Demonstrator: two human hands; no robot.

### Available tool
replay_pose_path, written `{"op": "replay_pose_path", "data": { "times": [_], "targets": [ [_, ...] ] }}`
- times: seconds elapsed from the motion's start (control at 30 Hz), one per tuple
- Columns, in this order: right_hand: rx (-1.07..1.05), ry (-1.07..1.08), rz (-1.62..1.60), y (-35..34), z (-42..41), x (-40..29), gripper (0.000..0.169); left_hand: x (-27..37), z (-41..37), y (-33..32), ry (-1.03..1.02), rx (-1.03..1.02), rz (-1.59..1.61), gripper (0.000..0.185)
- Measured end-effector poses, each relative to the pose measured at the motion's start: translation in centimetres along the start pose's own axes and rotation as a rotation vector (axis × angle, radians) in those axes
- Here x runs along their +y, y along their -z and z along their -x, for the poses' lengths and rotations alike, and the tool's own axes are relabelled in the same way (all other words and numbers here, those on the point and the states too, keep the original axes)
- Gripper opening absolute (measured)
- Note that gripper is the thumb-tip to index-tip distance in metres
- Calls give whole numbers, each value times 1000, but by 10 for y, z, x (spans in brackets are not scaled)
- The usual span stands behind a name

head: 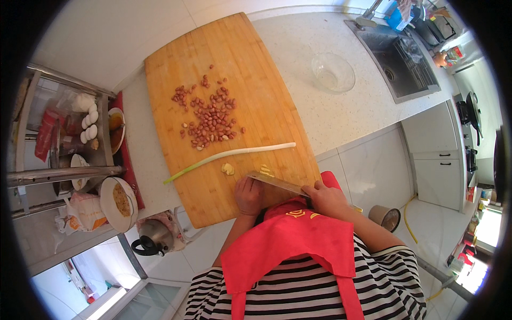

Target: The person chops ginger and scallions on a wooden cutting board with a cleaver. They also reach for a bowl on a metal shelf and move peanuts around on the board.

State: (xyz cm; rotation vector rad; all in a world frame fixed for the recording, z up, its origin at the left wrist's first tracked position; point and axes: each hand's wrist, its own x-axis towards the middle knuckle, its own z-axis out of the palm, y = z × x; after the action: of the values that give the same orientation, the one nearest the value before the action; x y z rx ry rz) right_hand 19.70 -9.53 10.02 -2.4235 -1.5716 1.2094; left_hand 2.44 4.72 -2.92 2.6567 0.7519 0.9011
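Observation:
My right hand [329, 197] grips the handle end of a kitchen knife [278, 184], its broad blade slanting across the near part of a wooden cutting board [272, 104]. My left hand [249, 195] is on the board by the blade's far end, fingers curled down; anything beneath them is hidden. Just beyond the blade lie a few thin, pale yellow slices [265, 170], apparently ginger. A peeled yellowish piece, apparently ginger [227, 169], rests to their left. Behind these, a long spring onion stalk [240, 151] stretches across the board. Reddish peanuts [212, 118] are spread farther back.
A clear glass bowl [333, 74] stands on the pale countertop [296, 44], with a sink [394, 64] farther right. At left, a metal rack [64, 176] holds eggs [91, 117] and dishes. A white bowl [107, 200] and a kettle [154, 236] are nearer, lower left.

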Motion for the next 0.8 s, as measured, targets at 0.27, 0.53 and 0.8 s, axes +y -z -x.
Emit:
{"op": "replay_pose_path", "data": {
  "times": [0.27, 0.53, 0.8],
  "targets": [
    [-32, -19, -2, -27, -25, -1, 34, 4, 0, 1, -7, 10, -12, 11],
    [142, 63, -87, -30, -28, 7, 31, 6, -2, 5, -19, 6, -65, 11],
    [9, 16, 24, -5, -1, 0, 24, 4, 1, 3, -5, 12, -30, 15]
  ]
}}
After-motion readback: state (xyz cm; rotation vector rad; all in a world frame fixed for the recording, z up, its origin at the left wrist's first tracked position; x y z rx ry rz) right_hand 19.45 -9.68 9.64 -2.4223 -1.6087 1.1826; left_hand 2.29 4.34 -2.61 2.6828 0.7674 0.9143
